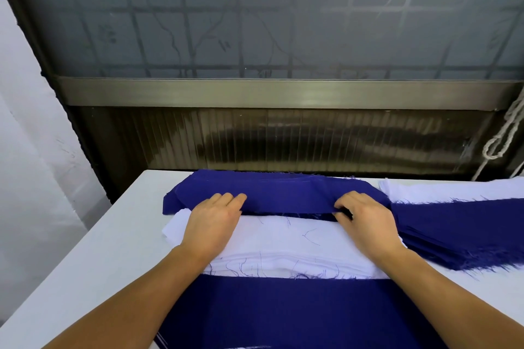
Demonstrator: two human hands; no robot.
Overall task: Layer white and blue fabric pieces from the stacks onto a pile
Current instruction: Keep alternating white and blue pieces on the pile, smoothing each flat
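Observation:
A blue fabric piece (280, 193) lies across the far part of the table, its near edge lifted slightly over a white fabric pile (283, 238). My left hand (215, 221) rests flat with straight fingers on the blue piece's near edge at the left. My right hand (365, 218) pinches the same edge at the right, fingers curled round the cloth. Another blue fabric piece (283, 314) lies close to me, under the white pile's near edge.
A blue fabric stack (459, 232) with frayed edges sits at the right, and a white fabric stack (442, 190) lies behind it. The white table (93, 258) shows bare at the left. A window and dark ribbed panel stand behind; a rope (507, 136) hangs at right.

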